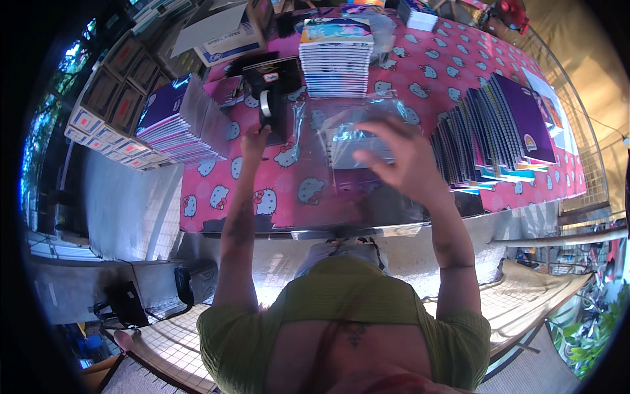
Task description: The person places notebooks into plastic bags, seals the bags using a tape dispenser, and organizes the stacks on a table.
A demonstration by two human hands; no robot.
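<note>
My left hand [254, 140] is closed at the near end of a black tape dispenser [274, 108], with a pale roll [265, 104] showing on it. Its fingertips are small in view and partly hidden. Over a notebook in a clear plastic sleeve [357, 152], my right hand [405, 156] hovers with thumb and fingers apart, slightly blurred. Glare on the plastic hides some of the notebook's cover. Behind the dispenser is a black box-like thing [272, 73] with a small label.
A tall stack of notebooks [336, 65] stands at the far middle of the pink patterned tablecloth [216, 197]. Spiral notebooks [489, 134] lean in a row at right. Sleeved notebooks [174, 121] pile up at left, beside stacked cartons [108, 111]. An opened carton [230, 43] sits behind.
</note>
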